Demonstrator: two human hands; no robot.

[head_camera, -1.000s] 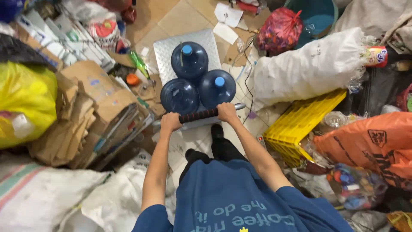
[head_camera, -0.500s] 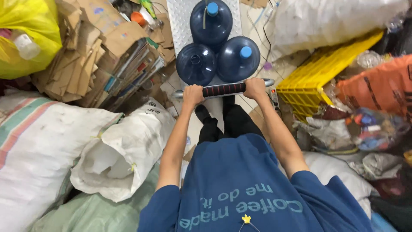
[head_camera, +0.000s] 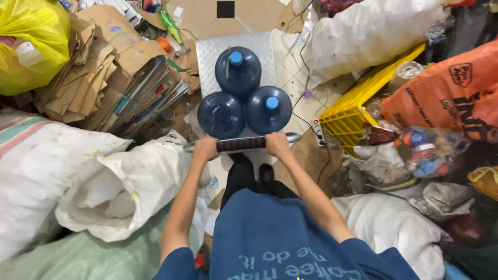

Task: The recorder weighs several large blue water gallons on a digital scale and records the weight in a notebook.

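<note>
My left hand (head_camera: 205, 150) and my right hand (head_camera: 277, 144) both grip the horizontal handle bar (head_camera: 242, 143) of a platform cart, which has a black ribbed grip between them. The cart's grey metal deck (head_camera: 207, 54) stretches away from me. Three large dark-blue water jugs stand on it: one at the far middle (head_camera: 238, 72) with a blue cap, one near left (head_camera: 220, 114) without a cap, one near right (head_camera: 268, 109) with a blue cap. My dark shoes show just below the bar.
Stacked flattened cardboard (head_camera: 104, 78) and a yellow bag (head_camera: 31, 41) lie left. White sacks (head_camera: 104, 176) crowd my near left. A yellow plastic crate (head_camera: 358, 109), an orange bag (head_camera: 451, 93) and a large white sack (head_camera: 373, 31) sit right. A power strip (head_camera: 317, 132) with cables lies beside the cart.
The view has shifted: cart and jugs sat higher in frame half a second ago, now lower and nearer centre. My hands stay on the handle; the cart appears to have rolled along the floor.
</note>
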